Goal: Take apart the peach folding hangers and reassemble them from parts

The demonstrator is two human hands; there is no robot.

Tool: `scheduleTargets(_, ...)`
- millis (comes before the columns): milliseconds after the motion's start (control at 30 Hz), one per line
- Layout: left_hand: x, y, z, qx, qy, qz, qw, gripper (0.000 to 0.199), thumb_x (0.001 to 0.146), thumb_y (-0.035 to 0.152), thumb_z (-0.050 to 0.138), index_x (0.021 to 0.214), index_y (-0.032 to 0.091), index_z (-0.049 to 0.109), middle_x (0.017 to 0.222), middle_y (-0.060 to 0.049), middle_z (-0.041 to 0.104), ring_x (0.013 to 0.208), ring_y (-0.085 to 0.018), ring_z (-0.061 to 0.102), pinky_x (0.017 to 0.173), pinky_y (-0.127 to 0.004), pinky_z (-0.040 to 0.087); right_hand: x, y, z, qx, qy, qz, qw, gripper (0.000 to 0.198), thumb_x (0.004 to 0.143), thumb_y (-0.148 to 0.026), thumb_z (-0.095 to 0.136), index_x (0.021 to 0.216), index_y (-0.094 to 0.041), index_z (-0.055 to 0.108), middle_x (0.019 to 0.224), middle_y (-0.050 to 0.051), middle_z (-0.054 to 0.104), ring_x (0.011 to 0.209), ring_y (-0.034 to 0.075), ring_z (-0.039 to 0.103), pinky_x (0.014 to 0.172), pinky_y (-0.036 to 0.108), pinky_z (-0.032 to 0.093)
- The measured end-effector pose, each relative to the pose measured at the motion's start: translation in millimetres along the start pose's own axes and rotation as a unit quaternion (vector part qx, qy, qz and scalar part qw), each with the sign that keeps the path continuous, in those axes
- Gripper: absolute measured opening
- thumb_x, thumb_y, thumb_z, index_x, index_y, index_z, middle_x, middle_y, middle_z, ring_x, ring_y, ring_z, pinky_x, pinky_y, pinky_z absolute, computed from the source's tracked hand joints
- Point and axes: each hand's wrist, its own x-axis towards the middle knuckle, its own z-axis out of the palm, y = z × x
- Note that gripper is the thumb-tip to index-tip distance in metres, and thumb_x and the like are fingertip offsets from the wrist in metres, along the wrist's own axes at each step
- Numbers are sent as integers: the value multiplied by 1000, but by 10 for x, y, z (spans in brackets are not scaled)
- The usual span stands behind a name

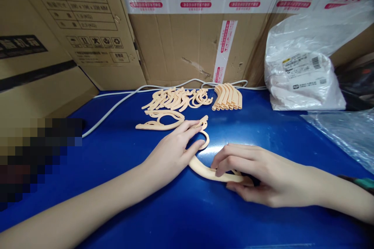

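Note:
A beige plastic folding hanger (203,169) lies at the middle of the blue table, its curved arm bowed toward me. My left hand (178,144) is closed over its left part, fingers on top beside a round hook piece (206,140), hiding much of it. My right hand (257,173) pinches the right arm, thumb on the near side and fingertips on the far side. Just beyond my left hand lies another beige hanger (157,126), with its parts spread.
Farther back sit a heap of loose beige hook parts (175,99) and a neat stack of curved arms (228,97). A white cable (113,107) runs behind them. Cardboard boxes (175,46) wall the back and left; a white plastic bag (304,81) and clear wrap (347,132) are at right.

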Motion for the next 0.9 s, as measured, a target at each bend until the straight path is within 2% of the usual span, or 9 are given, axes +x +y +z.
scheduleTargets(133,0,-7,-4,-1,0,2,1000,38,98,31,40,131,17,55,142,-8,48,131,-20,45,114,-39,33,2,5,10,-2,2,-15,1000,20,82,-3,52,95,-19,55,109,4,62,92,13,56,79,25,43)
scheduleTargets(300,-9,-12,4,2,0,10,1000,39,99,28,36,131,15,55,142,-8,48,132,-19,44,114,-38,32,3,90,11,-69,27,-5,997,24,83,-6,53,104,-18,58,105,5,64,90,17,54,82,32,41)
scheduleTargets(500,-25,2,5,2,4,24,1000,40,100,29,33,134,18,53,144,-6,45,134,-18,41,116,-37,30,11,107,3,-98,33,-6,995,24,83,-6,52,103,-17,59,99,5,64,88,18,53,81,33,41)
scheduleTargets(700,-26,4,-1,3,0,26,1000,38,100,29,33,128,20,58,142,-5,47,131,-18,44,113,-36,34,-6,161,5,-120,71,-9,990,26,84,-4,49,105,-16,55,99,7,63,91,18,53,82,32,43)
scheduleTargets(900,-28,22,0,20,-9,29,999,39,100,29,34,130,17,56,141,-7,48,130,-19,46,112,-36,37,-9,231,-4,-159,91,-4,983,31,86,-4,46,114,-16,50,100,7,61,90,19,52,80,32,43)
